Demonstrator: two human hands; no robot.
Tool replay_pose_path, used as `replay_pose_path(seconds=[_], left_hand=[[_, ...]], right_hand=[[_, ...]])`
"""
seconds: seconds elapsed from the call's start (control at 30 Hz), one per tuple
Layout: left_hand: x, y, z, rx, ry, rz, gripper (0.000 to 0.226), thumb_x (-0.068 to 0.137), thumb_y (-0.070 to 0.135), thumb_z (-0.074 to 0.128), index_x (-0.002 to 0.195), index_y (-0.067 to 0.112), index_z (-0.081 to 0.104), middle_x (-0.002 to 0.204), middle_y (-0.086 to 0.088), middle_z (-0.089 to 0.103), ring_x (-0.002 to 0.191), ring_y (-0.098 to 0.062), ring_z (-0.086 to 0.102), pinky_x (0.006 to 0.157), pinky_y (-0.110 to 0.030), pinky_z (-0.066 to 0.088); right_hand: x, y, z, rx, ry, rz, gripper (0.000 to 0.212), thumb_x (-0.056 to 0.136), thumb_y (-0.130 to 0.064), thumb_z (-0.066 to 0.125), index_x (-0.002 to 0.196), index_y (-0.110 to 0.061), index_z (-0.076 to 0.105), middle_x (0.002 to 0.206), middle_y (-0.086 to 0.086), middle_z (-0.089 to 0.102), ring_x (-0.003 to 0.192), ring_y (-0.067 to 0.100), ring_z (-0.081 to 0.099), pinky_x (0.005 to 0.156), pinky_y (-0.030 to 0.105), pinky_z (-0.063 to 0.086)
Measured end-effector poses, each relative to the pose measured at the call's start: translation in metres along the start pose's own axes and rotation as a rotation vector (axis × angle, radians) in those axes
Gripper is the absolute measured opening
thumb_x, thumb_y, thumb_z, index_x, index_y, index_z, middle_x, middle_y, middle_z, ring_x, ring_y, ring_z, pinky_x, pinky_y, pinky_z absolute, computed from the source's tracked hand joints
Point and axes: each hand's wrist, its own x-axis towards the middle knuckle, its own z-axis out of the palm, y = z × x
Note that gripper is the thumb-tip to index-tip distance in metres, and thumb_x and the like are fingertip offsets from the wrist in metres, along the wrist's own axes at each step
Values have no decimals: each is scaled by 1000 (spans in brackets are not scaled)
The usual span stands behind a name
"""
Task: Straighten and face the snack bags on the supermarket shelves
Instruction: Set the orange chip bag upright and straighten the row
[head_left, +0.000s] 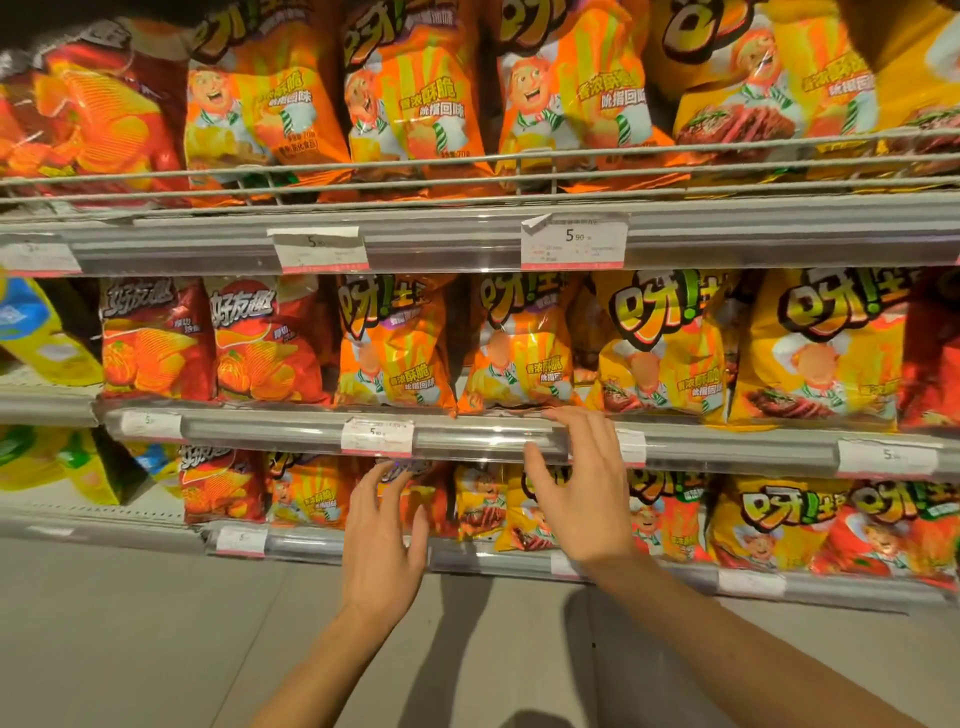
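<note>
Fingers of the right hand (582, 488) are seen spread and slightly curled, fingertips (558, 415) laid over the front lip of the grey middle shelf rail (483, 434); nothing is pinched. Whether the tips touch the orange crinkled snack bag with a cartoon chef (519, 348) just above them cannot be told. Fingers of the left hand (384, 540) are likewise splayed and empty, held in front of the lower shelf, the tips near a blurred orange bag (415, 499) there; contact cannot be confirmed.

The snack bags are recorded on three tiers. On the middle tier, two red glossy chip bags (208, 343) stand at left, orange chef bags in the centre, yellow chef bags (821, 353) at right, all upright and facing out. White paper price tags (574, 241) are clipped along the rails. A grey floor (156, 623) lies below.
</note>
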Motion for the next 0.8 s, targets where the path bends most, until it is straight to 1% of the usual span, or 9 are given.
replay_pose_path(seconds=[0.1,0.17,0.23,0.33,0.4,0.47,0.57,0.7,0.8], left_hand=[[-18,-21,6,-73,4,-170,33,95,20,61,126,9,58,133,-8,51,127,-26,48,106,-43,42],[-28,-36,8,-103,-5,-294,32,96,19,61,126,8,58,132,-8,53,128,-26,48,108,-41,39],[-37,-55,6,-118,-5,-409,32,95,18,62,126,8,58,130,-10,57,125,-27,50,107,-40,39],[-45,-85,-1,-119,-25,-525,33,95,18,63,127,8,58,128,-11,60,120,-29,54,106,-47,43],[-46,-106,-6,-118,-29,-587,34,96,21,63,127,10,58,128,-11,60,119,-31,55,104,-51,44],[-44,-126,-9,-126,-39,-632,35,96,24,63,128,12,56,131,-11,59,119,-31,56,102,-49,46],[-34,-158,-10,-146,-55,-675,43,95,29,64,134,13,53,136,-9,56,122,-29,55,103,-45,46],[-9,-194,-9,-193,-29,-629,52,91,30,69,136,9,52,135,-9,56,124,-26,53,106,-43,44],[15,-218,-5,-234,-25,-641,63,88,33,74,139,7,48,139,-10,53,126,-25,51,107,-43,43]], right_hand=[[-29,8,21,118,-68,-17,18,90,-20,69,108,-18,65,101,-11,61,98,8,59,83,32,51],[-48,18,42,193,-109,30,19,89,-17,73,107,-19,67,99,-14,64,93,5,61,80,33,54],[-64,31,66,234,-147,124,26,86,-15,78,110,-19,68,100,-14,66,94,8,64,83,37,55],[-77,48,101,269,-255,314,38,84,-19,82,119,-14,67,106,-6,69,100,16,67,91,42,55],[-80,57,123,281,-312,400,47,83,-23,83,125,-13,64,110,-4,68,104,20,66,95,42,54],[-81,61,144,256,-351,448,58,81,-30,85,131,-14,61,112,-5,66,109,21,64,97,39,52],[-80,66,184,258,-358,520,74,77,-31,87,139,-8,54,125,8,64,119,26,59,103,39,47],[-70,70,232,288,-350,577,93,75,-38,88,149,-8,41,146,11,50,136,26,47,115,42,38],[-61,76,257,254,-321,589,107,70,-44,90,153,-6,34,149,12,44,139,26,42,115,38,36]])
